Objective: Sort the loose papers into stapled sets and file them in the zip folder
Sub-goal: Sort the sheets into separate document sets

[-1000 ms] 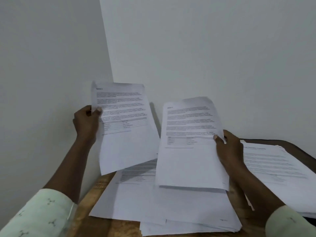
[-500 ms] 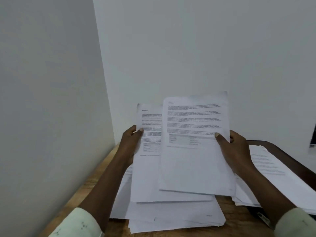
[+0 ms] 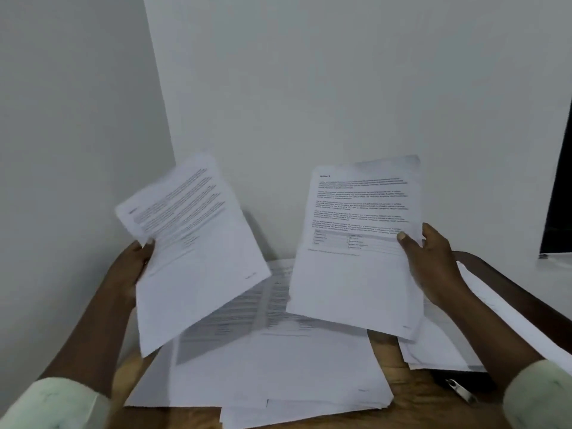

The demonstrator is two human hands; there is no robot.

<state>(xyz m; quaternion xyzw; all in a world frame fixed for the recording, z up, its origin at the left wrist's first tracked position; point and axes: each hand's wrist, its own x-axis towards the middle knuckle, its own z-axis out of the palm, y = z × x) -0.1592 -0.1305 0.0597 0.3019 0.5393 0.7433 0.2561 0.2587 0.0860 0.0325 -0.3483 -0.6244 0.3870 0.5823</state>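
head view: the left hand (image 3: 133, 267) pinches a tilted, blurred printed sheet (image 3: 192, 252) at its left edge; the right hand (image 3: 433, 261) pinches a second printed sheet (image 3: 356, 243) at its right edge, thumb on its face. both are held apart above the loose paper pile (image 3: 278, 366) on the wooden table (image 3: 411, 397). the dark zip folder (image 3: 445, 377) lies at right, partly under more papers. judged step: sorting by comparison. the next move calls for matching headings and laying each sheet with its set.
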